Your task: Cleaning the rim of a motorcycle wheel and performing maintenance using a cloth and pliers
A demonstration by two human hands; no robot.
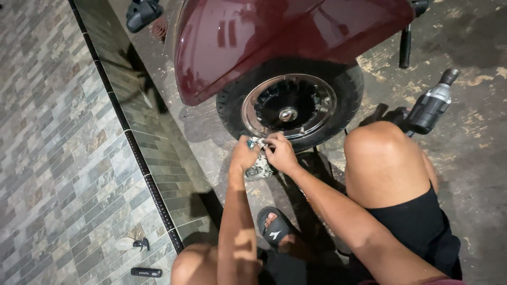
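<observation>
- Left hand (244, 154) and right hand (280, 152) both grasp a patterned cloth (260, 164), just near the scooter wheel (289, 107).
- A power tool (430, 105) lies on the floor at the right.

- One head-worn view, looking steeply down from above the crouching person.
- It faces forward onto the scooter wheel (289, 108), close beyond the fingers (270, 141).
- Concrete floor (475, 158) fills the surroundings.

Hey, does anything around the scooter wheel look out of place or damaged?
Nothing looks broken. The power tool lies tipped over on the stained, patchy concrete floor beside the wheel. Both hands, left hand and right hand, pinch a patterned rag below the rim.
</observation>
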